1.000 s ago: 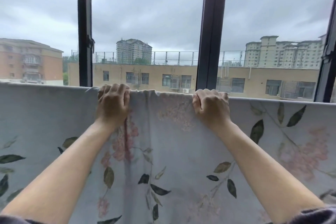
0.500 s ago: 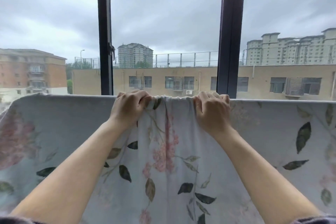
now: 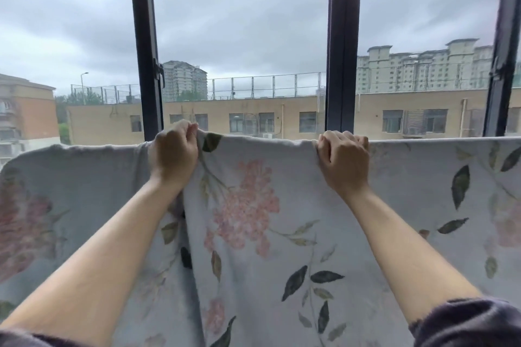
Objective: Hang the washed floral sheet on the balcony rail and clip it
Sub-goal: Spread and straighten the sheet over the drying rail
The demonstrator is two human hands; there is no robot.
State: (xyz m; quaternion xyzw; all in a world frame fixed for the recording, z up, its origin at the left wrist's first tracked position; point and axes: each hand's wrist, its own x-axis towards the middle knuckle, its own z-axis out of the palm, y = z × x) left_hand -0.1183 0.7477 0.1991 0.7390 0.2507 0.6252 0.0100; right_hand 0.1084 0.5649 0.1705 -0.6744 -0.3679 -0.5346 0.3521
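Since half a second ago your hands have moved apart along the top edge. Your left hand (image 3: 173, 155) now pinches a raised fold. Your right hand (image 3: 344, 160) has its fingers (image 3: 348, 138) curled over the edge. The floral sheet (image 3: 253, 234) drapes over the rail, which is hidden beneath it. Judged: still spreading, not yet clipped. Count: one sheet, two hands, three window posts (image 3: 341, 65), zero clips visible.
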